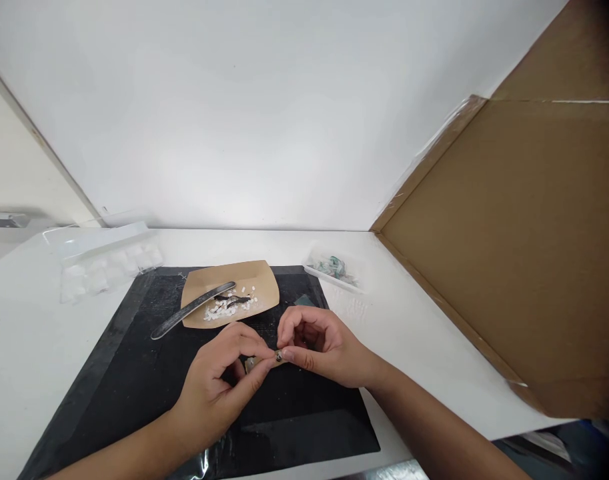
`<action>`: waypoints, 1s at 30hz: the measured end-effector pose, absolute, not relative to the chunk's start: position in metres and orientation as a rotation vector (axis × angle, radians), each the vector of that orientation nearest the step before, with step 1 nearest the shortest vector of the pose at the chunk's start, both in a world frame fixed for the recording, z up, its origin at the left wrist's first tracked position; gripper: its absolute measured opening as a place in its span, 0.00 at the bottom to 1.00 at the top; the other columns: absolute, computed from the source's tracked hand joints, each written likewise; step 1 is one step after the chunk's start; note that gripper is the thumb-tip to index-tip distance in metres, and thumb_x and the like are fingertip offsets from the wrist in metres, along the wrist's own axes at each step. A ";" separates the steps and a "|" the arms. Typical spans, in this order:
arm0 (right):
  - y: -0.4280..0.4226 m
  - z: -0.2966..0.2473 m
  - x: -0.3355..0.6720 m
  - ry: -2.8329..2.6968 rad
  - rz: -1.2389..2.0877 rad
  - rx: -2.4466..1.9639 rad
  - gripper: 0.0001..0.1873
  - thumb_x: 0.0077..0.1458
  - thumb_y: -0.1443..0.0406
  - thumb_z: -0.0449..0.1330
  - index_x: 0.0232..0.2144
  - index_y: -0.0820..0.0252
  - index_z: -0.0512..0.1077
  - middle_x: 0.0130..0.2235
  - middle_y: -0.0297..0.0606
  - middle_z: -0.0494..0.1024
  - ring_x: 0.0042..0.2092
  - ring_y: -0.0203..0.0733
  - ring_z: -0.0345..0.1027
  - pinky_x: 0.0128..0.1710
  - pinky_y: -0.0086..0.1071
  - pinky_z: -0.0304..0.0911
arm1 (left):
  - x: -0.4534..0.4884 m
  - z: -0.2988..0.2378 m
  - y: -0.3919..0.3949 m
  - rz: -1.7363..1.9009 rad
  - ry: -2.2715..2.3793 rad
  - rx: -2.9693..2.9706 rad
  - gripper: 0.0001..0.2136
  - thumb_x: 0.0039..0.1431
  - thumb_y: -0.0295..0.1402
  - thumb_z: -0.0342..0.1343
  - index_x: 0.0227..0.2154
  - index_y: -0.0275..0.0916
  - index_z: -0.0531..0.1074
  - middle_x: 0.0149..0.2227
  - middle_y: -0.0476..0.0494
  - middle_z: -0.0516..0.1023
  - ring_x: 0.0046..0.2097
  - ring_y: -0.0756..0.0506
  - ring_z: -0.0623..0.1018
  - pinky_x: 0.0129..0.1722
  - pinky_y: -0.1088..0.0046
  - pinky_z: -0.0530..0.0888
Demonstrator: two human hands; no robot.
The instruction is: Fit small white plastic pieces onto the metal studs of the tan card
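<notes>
Over the black mat (pixel 304 427), my left hand (pixel 221 377) pinches a small tan and glassy piece (pixel 279 357) with a dark shiny spot. My right hand (pixel 329 350) grips the other end of it between thumb and fingertips. Its exact kind is too small to make out, and the fingers cover much of it. Just beyond the hands lies a brown paper tray (pixel 259 272) with many small white bits (pixel 223 309) and a dark twisted strip (pixel 239 299). A long, curved dark file-like stick (pixel 184 312) leans across the tray's left rim.
A clear plastic box (pixel 109 263) with white contents stands at the back left. At the back right, a small white tray (pixel 334 268) holds greenish clear bits. A dark green flat piece (pixel 304 301) lies behind my right hand. Cardboard (pixel 504 247) walls off the right side.
</notes>
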State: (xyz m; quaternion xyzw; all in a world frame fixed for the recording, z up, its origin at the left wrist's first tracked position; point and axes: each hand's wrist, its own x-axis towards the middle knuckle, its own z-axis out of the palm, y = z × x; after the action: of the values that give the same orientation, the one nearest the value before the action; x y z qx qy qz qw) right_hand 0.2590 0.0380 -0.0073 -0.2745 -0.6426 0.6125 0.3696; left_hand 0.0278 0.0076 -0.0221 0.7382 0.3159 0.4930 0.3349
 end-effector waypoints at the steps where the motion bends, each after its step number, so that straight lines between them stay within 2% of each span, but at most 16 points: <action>1: 0.038 -0.007 0.259 -1.687 1.551 -0.722 0.12 0.60 0.61 0.73 0.40 0.59 0.76 0.39 0.36 0.75 0.35 0.35 0.66 0.33 0.30 0.61 | 0.028 -0.023 0.008 1.289 0.830 1.926 0.06 0.67 0.25 0.62 0.42 0.42 0.82 0.38 0.43 0.80 0.28 0.52 0.76 0.22 0.81 0.73; 4: 0.037 -0.005 0.258 -1.751 1.480 -0.738 0.10 0.61 0.60 0.72 0.40 0.59 0.79 0.39 0.37 0.76 0.33 0.34 0.66 0.31 0.30 0.60 | 0.027 -0.023 0.008 1.310 0.834 1.934 0.07 0.67 0.26 0.63 0.42 0.43 0.83 0.37 0.45 0.80 0.26 0.54 0.74 0.22 0.81 0.72; 9: 0.037 -0.005 0.255 -1.775 1.394 -0.806 0.11 0.61 0.56 0.71 0.36 0.58 0.80 0.36 0.37 0.77 0.32 0.35 0.67 0.30 0.30 0.60 | 0.027 -0.022 0.011 1.348 0.825 1.951 0.07 0.67 0.27 0.64 0.43 0.44 0.85 0.36 0.44 0.82 0.32 0.50 0.80 0.21 0.80 0.72; 13: 0.037 -0.005 0.254 -1.762 1.377 -0.888 0.14 0.60 0.53 0.72 0.35 0.57 0.80 0.35 0.36 0.77 0.32 0.36 0.67 0.29 0.30 0.61 | 0.026 -0.023 0.014 1.397 0.849 2.064 0.07 0.67 0.26 0.64 0.42 0.43 0.85 0.35 0.45 0.83 0.35 0.48 0.80 0.30 0.74 0.77; 17: 0.035 -0.003 0.252 -1.727 1.394 -0.965 0.16 0.58 0.52 0.73 0.34 0.57 0.80 0.33 0.34 0.75 0.30 0.35 0.64 0.28 0.29 0.59 | 0.025 -0.026 0.015 1.427 0.890 2.212 0.11 0.66 0.23 0.65 0.46 0.45 0.84 0.37 0.46 0.84 0.39 0.46 0.79 0.39 0.68 0.78; 24: 0.037 0.000 0.259 -1.621 1.474 -1.155 0.18 0.55 0.51 0.74 0.35 0.59 0.81 0.29 0.33 0.75 0.30 0.36 0.64 0.29 0.30 0.58 | 0.025 -0.023 0.023 1.472 1.030 2.362 0.13 0.66 0.24 0.65 0.49 0.45 0.83 0.38 0.47 0.84 0.40 0.45 0.77 0.43 0.64 0.75; 30: 0.047 0.007 0.281 -1.593 1.429 -1.357 0.19 0.56 0.49 0.72 0.34 0.59 0.82 0.31 0.35 0.79 0.31 0.38 0.68 0.32 0.31 0.62 | 0.029 -0.022 0.019 1.199 1.108 2.407 0.11 0.67 0.31 0.65 0.51 0.41 0.81 0.43 0.41 0.82 0.45 0.41 0.79 0.48 0.60 0.77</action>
State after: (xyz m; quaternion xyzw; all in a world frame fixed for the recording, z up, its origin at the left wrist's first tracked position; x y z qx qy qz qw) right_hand 0.2807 0.0465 0.0073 -0.5110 -0.5999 0.5380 0.2991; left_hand 0.0293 0.0189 -0.0218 0.8221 0.3783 0.4093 0.1164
